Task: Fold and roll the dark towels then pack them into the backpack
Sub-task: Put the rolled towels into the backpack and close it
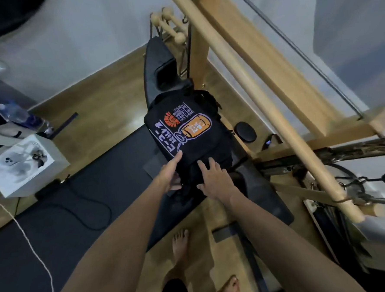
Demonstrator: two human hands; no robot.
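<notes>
Wooden flooring (108, 110) runs under a black padded bench (83, 211) that fills the near left of the scene, with a pale wooden frame (245, 59) of rails and dowels rising at the far right. On the far end of the bench sits the black backpack (186, 132), its front panel printed with an orange bottle, a red sun and purple lettering.

Both of the person's bare arms reach forward to its near edge. The left hand (169, 173) has its index finger stretched onto the printed panel while the other fingers curl into the dark fabric at the bag's near left corner, pinching it. The right hand (213, 178) lies flat with fingers spread on the black material at the near side of the bag, pressing down and grasping nothing. Whether that dark material is a towel or part of the bag cannot be told.

Off to the left stands a white box (26, 165), a water bottle (20, 115) beyond it, and a white cord (31, 246) trails across the bench. Bare feet (181, 248) show below on the floor.
</notes>
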